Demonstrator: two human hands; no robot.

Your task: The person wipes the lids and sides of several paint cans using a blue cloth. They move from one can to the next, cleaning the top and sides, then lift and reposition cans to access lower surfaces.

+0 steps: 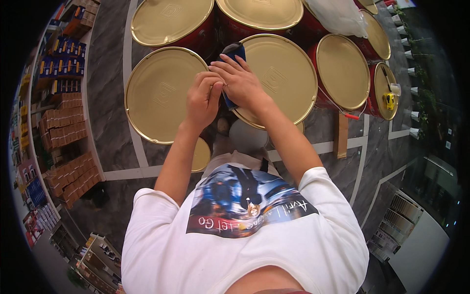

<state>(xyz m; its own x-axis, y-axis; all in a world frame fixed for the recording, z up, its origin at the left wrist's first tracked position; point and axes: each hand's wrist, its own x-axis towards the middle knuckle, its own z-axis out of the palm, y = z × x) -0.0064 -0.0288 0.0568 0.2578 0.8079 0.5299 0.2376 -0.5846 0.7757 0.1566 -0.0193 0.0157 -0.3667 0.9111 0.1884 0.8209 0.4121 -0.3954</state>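
A dark blue, fabric-like item (240, 50) with a grey end stands out between my hands, over the gap between two large drums with gold metal lids. My right hand (237, 82) lies along it with the fingers stretched over its upper part. Right beside it, my left hand (205, 95) is curled, its fingertips touching or nearly touching the right palm; whether it pinches part of the item is hidden. Below my left hand is the left drum's gold lid (158, 106); the right drum's gold lid (290, 81) lies beneath my right hand and forearm.
More red drums with gold lids (343, 73) stand ahead and right, one with a red-gripped wire handle (351, 116). A clear plastic bag (339, 16) lies on top. A yellow tool (389, 101) rests on the far-right lid. Cartons (68, 128) fill shelves left. A cardboard strip (341, 136) lies on the floor.
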